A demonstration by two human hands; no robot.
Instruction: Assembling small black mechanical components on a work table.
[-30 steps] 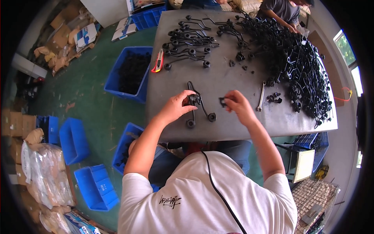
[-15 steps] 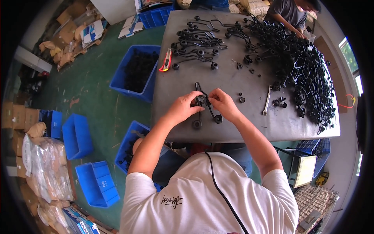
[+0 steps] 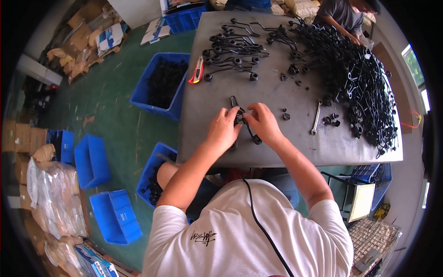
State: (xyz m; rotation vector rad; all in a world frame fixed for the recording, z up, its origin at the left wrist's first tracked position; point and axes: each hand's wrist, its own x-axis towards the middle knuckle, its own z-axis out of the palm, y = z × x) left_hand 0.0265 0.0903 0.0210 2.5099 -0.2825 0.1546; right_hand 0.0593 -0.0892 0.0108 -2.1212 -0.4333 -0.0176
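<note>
My left hand [image 3: 223, 128] and my right hand [image 3: 265, 123] meet over the near part of the grey table [image 3: 203, 104]. Between them is a bent black rod [image 3: 252, 133] with a round black bushing at its near right end. Both hands are closed, pinching the dark fitting at the rod's middle; the fingers hide much of it. A second rod-like length runs beneath my left hand, mostly covered. To the right of my right hand lie small black clips [image 3: 286, 116]. Farther right rests an open-end wrench [image 3: 316, 117].
Similar rods [image 3: 237, 48] lie in rows at the far left, beside a red box cutter [image 3: 197, 70]. A large tangled heap of rods [image 3: 355, 78] covers the right side. Another person [image 3: 333, 18] works beyond it. Blue bins [image 3: 138, 100] stand on the floor at left.
My left hand has turned and shifted over the rod, its fingers now pointing away and covering the near left bushing. My right hand stays close to the same spot.
</note>
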